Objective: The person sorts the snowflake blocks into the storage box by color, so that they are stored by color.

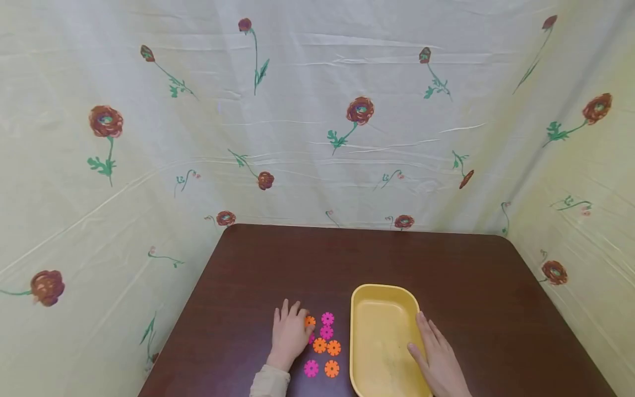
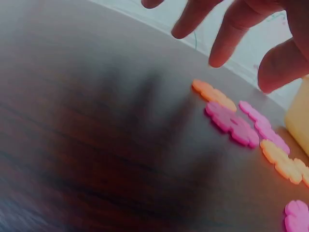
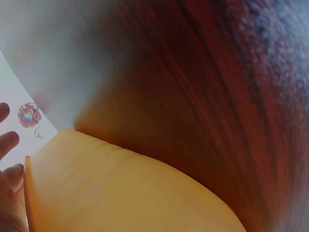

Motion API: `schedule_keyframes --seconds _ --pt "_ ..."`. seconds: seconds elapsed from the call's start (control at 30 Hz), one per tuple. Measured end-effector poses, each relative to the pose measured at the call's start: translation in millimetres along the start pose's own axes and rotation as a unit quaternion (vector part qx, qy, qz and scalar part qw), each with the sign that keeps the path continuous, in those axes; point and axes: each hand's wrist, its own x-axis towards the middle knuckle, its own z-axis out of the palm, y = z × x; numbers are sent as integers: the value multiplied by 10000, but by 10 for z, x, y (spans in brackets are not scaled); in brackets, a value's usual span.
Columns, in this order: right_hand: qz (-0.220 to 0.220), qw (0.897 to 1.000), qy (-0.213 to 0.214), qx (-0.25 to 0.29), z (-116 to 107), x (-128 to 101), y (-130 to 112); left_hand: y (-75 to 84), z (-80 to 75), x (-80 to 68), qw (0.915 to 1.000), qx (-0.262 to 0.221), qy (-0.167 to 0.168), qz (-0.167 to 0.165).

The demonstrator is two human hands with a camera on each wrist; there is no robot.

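Observation:
My left hand (image 1: 291,326) lies over the dark wooden table (image 1: 258,264) with its fingers spread and straight, its fingertips beside an orange flower-shaped disc (image 1: 310,321). In the left wrist view the fingers (image 2: 231,34) hover just above that orange disc (image 2: 212,94) and hold nothing. Several more pink and orange discs, among them a pink one (image 1: 326,332) and an orange one (image 1: 331,368), lie between the hand and a yellow tray (image 1: 358,331). My right hand (image 1: 432,350) rests on the tray's right rim with its fingers straight and its thumb over the inside.
The empty yellow tray (image 3: 120,188) fills the lower right wrist view, with the table (image 3: 217,72) beyond it. A floral cloth (image 1: 317,110) hangs around the table on three sides. The tray's edge (image 2: 299,121) shows past the discs.

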Motion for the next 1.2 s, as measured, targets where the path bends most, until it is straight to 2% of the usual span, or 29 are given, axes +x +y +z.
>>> schedule_keyframes --seconds 0.1,0.33,0.53,0.7,0.93,1.03,1.2 --pt "23 10000 -7 -13 5 -4 -10 30 44 -13 9998 91 8 -194" --pt "-38 10000 43 -71 22 -16 -2 107 151 -10 9972 408 267 -565" --pt "142 9999 -76 -1 28 -45 -2 167 175 49 9956 355 187 -845" --pt "194 9998 -72 -27 23 -61 -1 176 151 95 9958 61 63 -914" --pt "220 9997 -114 15 3 -63 -15 185 128 142 9963 -344 160 -767" --pt "191 9998 -84 52 9 -58 -15 213 61 217 9946 -632 215 -790" --pt "102 9999 14 110 23 -52 -15 346 -163 443 9888 -1178 550 -733"
